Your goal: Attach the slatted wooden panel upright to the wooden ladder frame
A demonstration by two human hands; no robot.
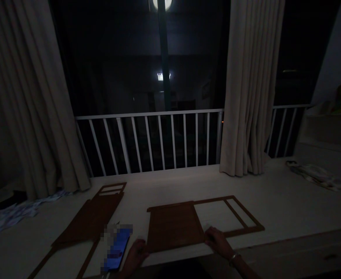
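A flat brown wooden piece (pixel 176 226), with a solid panel on its left and an open frame on its right, lies on the pale surface in front of me. My left hand (pixel 136 251) is closed, its curled fingers at the panel's near left corner. Along the near edge, where panel and open frame meet, my right hand (pixel 217 241) grips the wood with bent fingers; a bracelet circles that wrist. To the left lies a second brown wooden piece (pixel 90 219) of similar build. Dim light hides the fingertips and the exact joints.
A phone (pixel 118 248) with a lit blue screen, partly pixelated, lies beside my left hand. White railings (pixel 161 141) stand before a dark window. Beige curtains (pixel 247 89) hang down to the surface. Crumpled cloth (pixel 19 213) lies far left, a pale flat item (pixel 318 174) far right.
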